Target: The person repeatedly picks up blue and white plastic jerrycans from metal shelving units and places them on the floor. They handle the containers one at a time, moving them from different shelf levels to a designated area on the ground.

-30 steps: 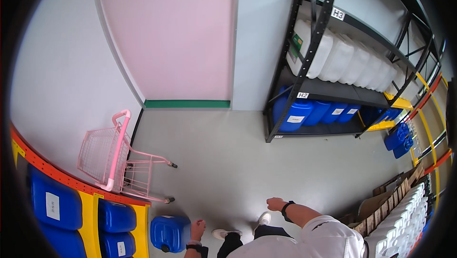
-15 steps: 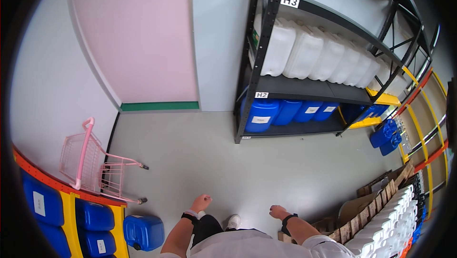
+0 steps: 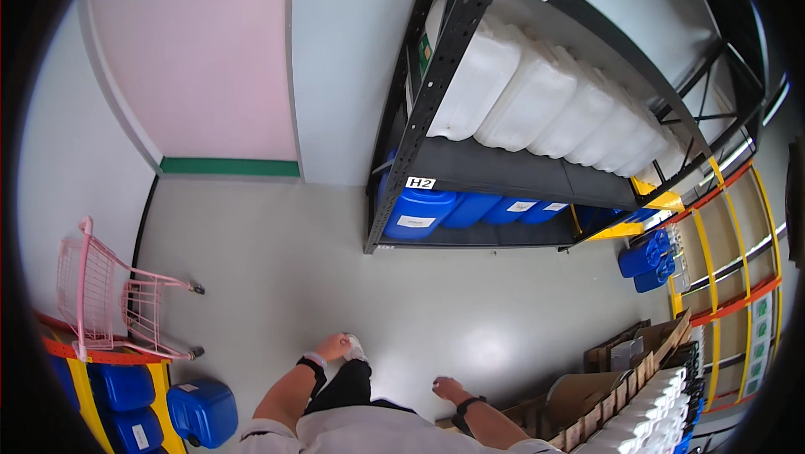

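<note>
My left hand hangs in front of me over the grey floor, its fingers loosely curled and nothing in them. It overlaps the white shoe of my forward foot in the view. My right hand is lower and to the right, also curled and holding nothing. Neither hand touches anything. Ahead stands a black shelving rack. A row of white plastic jerrycans fills its upper shelf, and blue jerrycans stand on the bottom one.
A pink shopping cart stands by the left wall. Near it a blue jerrycan sits on the floor beside a yellow and orange rack. At right are wooden pallets, many white jerrycans and two blue jerrycans.
The black rack now looks larger and closer, and the cart and floor jerrycan have shifted left in view. One foot has come forward. Both hands have shifted left in view and still hold nothing.
</note>
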Tool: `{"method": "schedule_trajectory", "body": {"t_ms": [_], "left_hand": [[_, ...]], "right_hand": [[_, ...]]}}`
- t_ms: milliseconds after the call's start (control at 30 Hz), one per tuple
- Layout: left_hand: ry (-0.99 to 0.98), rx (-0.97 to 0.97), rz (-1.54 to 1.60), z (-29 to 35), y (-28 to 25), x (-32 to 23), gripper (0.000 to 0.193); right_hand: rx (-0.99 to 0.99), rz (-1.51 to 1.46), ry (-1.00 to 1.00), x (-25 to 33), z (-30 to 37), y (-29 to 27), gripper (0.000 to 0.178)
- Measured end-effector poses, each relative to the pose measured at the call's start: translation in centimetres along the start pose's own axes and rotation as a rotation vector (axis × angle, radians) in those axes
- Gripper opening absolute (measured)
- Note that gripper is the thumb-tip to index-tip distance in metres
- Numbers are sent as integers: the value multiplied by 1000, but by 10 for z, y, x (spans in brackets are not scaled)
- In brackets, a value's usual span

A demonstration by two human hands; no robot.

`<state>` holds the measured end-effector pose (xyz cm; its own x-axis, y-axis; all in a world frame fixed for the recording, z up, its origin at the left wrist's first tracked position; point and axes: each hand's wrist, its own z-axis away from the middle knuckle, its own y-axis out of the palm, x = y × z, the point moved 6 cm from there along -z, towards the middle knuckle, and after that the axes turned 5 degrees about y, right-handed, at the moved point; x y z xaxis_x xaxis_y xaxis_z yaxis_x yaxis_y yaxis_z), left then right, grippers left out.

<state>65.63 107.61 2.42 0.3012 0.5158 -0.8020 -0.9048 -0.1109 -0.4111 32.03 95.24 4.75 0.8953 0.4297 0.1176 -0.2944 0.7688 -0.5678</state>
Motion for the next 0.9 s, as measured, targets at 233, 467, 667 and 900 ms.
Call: {"method": "schedule_trajectory", "body": {"t_ms": [233,467,667,900], "left_hand": [[0,76,-60,-78,-21,-67,32],[-93,33,40,-131,-16,-55,34],[-221,-206,188,-181,-1,-51,32],[-147,-433,380,-269,16,-107,25]], "right_hand": [[-229,-177,53,36,-109,-149,33],[-632,-155,-117,99,-229,-298,38],[-1096,-18,-229,148,-315,-445,42],[-844,-149,-272,125,-414,-472,37]]}}
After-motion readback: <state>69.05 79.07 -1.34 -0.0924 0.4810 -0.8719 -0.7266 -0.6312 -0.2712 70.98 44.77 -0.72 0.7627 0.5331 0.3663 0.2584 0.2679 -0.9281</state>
